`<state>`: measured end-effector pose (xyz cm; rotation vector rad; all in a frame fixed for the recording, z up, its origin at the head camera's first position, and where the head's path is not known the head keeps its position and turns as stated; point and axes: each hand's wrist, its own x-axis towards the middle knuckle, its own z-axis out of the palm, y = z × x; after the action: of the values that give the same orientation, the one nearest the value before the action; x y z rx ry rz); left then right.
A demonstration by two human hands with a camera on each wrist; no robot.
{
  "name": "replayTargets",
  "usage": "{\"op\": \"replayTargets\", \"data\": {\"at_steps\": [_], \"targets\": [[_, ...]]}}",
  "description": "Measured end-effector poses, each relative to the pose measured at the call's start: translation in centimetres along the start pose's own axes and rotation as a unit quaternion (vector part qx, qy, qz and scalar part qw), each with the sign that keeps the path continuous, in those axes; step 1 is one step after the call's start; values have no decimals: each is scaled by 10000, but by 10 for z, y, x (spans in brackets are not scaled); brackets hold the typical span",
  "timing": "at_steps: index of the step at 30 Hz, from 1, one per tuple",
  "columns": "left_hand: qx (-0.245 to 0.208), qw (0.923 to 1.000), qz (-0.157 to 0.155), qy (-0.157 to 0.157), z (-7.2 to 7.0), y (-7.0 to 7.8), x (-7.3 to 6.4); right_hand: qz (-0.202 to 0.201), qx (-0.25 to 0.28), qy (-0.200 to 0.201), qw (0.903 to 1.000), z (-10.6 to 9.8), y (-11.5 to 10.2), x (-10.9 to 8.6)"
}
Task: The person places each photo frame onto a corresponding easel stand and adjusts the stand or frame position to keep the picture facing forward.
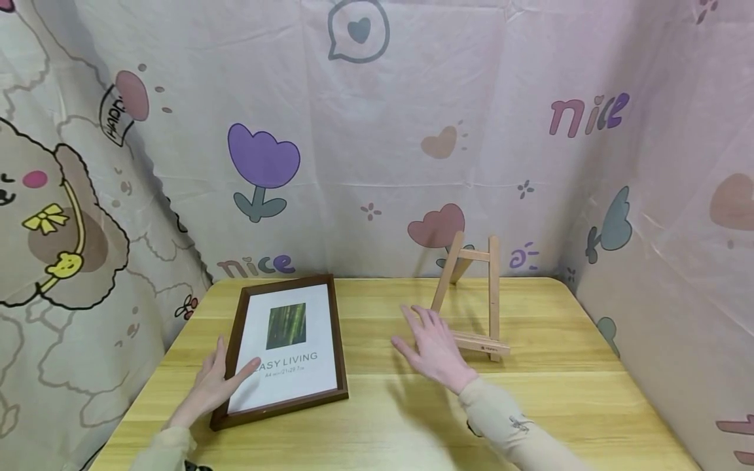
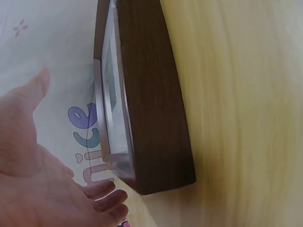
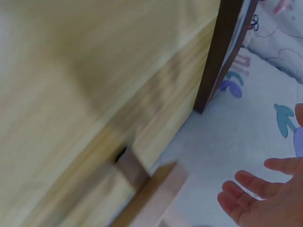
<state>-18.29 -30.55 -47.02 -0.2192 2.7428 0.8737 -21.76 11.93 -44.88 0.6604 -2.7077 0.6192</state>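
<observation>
A dark brown picture frame [image 1: 343, 366] lies on the left of the table, its white insert reading "EASY LIVING" under a small green bamboo picture. My left hand [image 1: 213, 383] is at its lower left edge, thumb stretched over the front and fingers along the side. In the left wrist view that hand [image 2: 52, 175] has its thumb and fingers spread beside the frame's thick edge [image 2: 154, 104]. To the right stands a small light wooden easel [image 1: 494, 294]. My right hand [image 1: 434, 347], fingers extended, hovers by the left end of its ledge and hides part of it.
The wooden table [image 1: 377, 425] is bordered at the back and sides by a printed fabric curtain [image 1: 365, 118]. Between the picture frame and the easel runs a stretch of bare tabletop. The easel's back leg [image 1: 461, 267] leans toward the rear curtain.
</observation>
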Motion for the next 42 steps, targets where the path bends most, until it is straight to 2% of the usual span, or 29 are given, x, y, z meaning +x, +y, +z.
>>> {"op": "replayTargets", "data": {"at_steps": [5,8,14,21,26,29,32,35,42], "targets": [[-161,9999,-58,-8,5,-5,1,109,776,-561,9953,17,-21,8],[-288,9995,-82,-46,7,-9,1,254,1456,-1017,9838,27,-28,13],[-517,9986,-108,-84,10,-16,1,486,2544,-1740,9501,46,-33,22],[-871,9956,-203,-281,12,-23,5,975,3623,-2428,8946,66,-34,27],[-1076,9926,-357,-428,13,-30,7,1139,3942,-2675,8718,75,-32,30],[-1017,9933,-340,-426,14,-33,8,1192,4058,-2823,8610,79,-31,34],[-915,9948,-261,-365,15,-36,8,1218,4071,-2996,8542,82,-31,37],[-866,9955,-186,-327,15,-37,8,1214,3958,-3108,8556,84,-32,39],[-660,9968,-147,-438,15,-40,7,1104,3550,-3137,8737,88,-33,38]]}}
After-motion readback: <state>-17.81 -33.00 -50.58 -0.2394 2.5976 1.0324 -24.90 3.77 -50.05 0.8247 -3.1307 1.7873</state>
